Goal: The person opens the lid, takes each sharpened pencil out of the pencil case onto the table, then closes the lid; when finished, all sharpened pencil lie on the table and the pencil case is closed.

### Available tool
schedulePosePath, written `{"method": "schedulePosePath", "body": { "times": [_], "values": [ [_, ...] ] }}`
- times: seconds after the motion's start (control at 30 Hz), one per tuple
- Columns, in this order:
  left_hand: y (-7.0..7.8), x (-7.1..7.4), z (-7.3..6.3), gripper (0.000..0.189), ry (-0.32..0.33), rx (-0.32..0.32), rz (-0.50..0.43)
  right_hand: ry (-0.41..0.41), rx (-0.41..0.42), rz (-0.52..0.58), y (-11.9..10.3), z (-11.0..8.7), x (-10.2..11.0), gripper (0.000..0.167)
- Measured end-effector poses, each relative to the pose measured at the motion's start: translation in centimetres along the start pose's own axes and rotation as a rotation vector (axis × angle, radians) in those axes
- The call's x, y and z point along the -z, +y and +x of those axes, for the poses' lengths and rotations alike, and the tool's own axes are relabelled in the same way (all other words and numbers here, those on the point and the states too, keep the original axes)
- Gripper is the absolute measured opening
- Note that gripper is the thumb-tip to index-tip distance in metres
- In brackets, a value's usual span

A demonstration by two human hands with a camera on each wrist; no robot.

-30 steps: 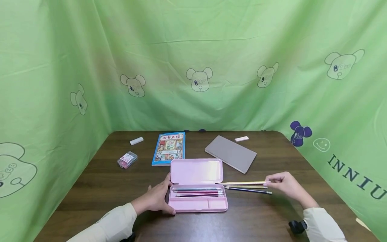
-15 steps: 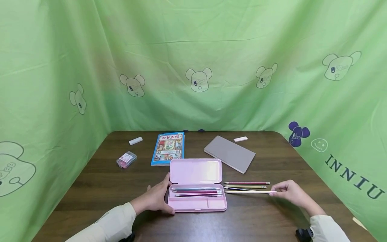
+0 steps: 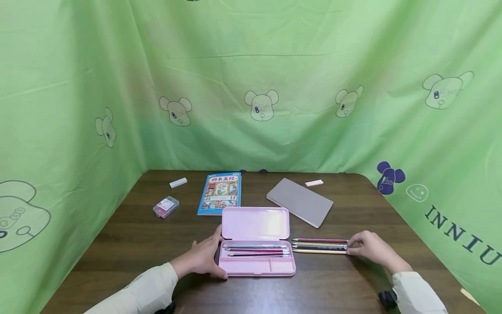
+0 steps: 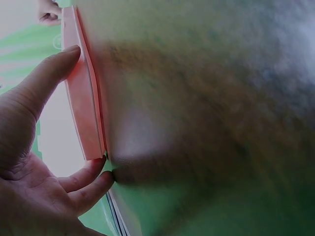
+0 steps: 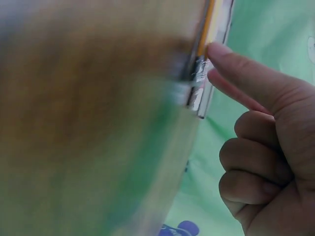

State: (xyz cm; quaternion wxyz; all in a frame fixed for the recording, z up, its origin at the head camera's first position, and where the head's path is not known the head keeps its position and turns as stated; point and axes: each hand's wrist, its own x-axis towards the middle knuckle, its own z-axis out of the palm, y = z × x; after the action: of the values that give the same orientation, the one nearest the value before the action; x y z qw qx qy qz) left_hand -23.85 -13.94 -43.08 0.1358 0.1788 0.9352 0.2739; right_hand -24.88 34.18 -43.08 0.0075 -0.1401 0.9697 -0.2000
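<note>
A pink pencil case (image 3: pixel 245 267) lies on the table with its lid (image 3: pixel 255 223) raised; several pencils (image 3: pixel 256 250) rest in its long compartment. My left hand (image 3: pixel 201 257) holds its left end, thumb at the front corner and fingers at the back, as the left wrist view shows on the case wall (image 4: pixel 81 108). Right of the case, several pencils (image 3: pixel 319 247) lie side by side on the table, tips toward it. My right hand (image 3: pixel 370 250) pinches their far ends between thumb and index finger. In the right wrist view the thumb touches the yellow pencil (image 5: pixel 209 29); the remaining fingers are curled.
Behind the case lie a blue-edged book (image 3: pixel 219 192) and a grey notebook (image 3: pixel 300 201). A small clear box (image 3: pixel 166 206) and a white bar (image 3: pixel 178 182) sit at the left, a pinkish-white bar (image 3: pixel 314 183) at the back right. Green cloth (image 3: pixel 211 144) surrounds the table.
The right hand has brought the yellow pencil toward me and down beside the others, which now lie closer together. My left hand has stayed on the case.
</note>
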Motion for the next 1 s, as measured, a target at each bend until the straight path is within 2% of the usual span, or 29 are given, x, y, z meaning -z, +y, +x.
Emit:
{"method": "schedulePosePath", "body": {
  "times": [0.1, 0.17, 0.37, 0.67, 1.0],
  "values": [
    [-0.1, -0.1, 0.1, 0.129, -0.001, 0.001, 0.0, 0.017, -0.032, 0.006, -0.7, 0.4, 0.2, 0.012],
    [-0.1, -0.1, 0.2, 0.129, -0.003, 0.004, 0.001, 0.026, -0.024, 0.018, -1.2, 0.7, 0.2, 0.011],
    [-0.1, 0.0, 0.2, 0.128, -0.005, 0.01, 0.003, 0.025, 0.096, 0.053, -3.0, 1.8, -0.2, 0.012],
    [-0.1, -0.1, 0.2, 0.129, -0.006, 0.009, 0.007, -0.032, 0.272, 0.131, -6.1, 4.0, -1.8, 0.014],
    [0.0, -0.1, 0.3, 0.13, -0.018, 0.018, 0.002, -0.089, 0.349, 0.12, -9.9, 6.5, -3.1, 0.015]
  ]
}}
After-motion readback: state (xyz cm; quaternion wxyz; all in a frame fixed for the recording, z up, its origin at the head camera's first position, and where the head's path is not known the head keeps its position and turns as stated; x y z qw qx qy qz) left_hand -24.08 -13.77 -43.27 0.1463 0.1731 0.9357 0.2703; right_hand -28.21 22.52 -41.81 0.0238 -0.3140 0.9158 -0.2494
